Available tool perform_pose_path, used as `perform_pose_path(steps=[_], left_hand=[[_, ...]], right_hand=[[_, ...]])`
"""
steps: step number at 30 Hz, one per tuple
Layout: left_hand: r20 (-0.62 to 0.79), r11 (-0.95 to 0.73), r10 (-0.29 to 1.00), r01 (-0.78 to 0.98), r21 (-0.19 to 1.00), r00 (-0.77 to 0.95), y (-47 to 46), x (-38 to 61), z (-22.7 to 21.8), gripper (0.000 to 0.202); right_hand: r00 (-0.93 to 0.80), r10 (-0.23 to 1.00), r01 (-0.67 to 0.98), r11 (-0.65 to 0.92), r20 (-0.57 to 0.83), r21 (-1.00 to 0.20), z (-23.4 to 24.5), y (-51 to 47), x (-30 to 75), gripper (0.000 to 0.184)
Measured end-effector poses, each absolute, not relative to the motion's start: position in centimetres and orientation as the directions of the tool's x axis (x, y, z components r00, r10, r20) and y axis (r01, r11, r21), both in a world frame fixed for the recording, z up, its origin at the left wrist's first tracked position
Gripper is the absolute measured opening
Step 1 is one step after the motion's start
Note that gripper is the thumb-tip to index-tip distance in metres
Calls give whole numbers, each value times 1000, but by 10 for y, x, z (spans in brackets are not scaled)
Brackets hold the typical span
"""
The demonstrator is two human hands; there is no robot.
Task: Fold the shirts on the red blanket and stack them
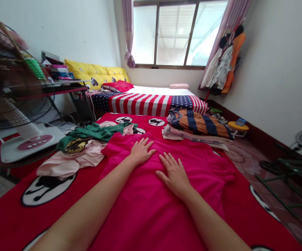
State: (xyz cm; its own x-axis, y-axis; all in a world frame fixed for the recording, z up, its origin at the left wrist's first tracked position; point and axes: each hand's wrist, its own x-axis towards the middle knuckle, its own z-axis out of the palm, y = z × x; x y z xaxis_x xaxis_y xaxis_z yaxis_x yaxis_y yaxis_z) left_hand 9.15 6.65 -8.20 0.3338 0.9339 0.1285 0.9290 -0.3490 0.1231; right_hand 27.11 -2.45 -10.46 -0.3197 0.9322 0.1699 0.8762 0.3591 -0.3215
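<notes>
A bright pink T-shirt (151, 195) lies spread out on a red blanket (88, 195) with black-and-white round prints. My left hand (141, 151) rests flat on the upper part of the shirt, fingers spread. Lower and to the right, my right hand (175, 176) also lies flat on the fabric with its fingers apart. Left of the shirt sits a loose heap of clothes, with a green garment (95, 130) over a pale pink garment (80, 158). Beyond the shirt's right shoulder is a stack of folded clothes, topped by an orange-and-navy striped shirt (200, 123).
A fan (36, 139) stands close at the left, beside a desk (64, 83). At the back is a bed (145, 104) with a striped, starred cover. A green metal-framed stool (294, 177) and a yellow stool (238, 126) stand on the right. Clothes (225, 66) hang by the window.
</notes>
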Motion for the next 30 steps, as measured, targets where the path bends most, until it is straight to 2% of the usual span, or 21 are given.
perform_pose_path(steps=[3, 10, 30], left_hand=[[123, -297, 951, 951, 90, 285, 70, 87, -94, 62], [147, -329, 936, 943, 50, 319, 76, 82, -99, 60], [128, -319, 942, 946, 53, 310, 74, 84, -97, 60]], right_hand=[[-329, 930, 862, 366, 161, -351, -103, -25, 273, 67], [-346, 922, 828, 387, 174, -405, -99, -29, 275, 65], [-346, 925, 833, 381, 160, -401, -101, -28, 275, 64]])
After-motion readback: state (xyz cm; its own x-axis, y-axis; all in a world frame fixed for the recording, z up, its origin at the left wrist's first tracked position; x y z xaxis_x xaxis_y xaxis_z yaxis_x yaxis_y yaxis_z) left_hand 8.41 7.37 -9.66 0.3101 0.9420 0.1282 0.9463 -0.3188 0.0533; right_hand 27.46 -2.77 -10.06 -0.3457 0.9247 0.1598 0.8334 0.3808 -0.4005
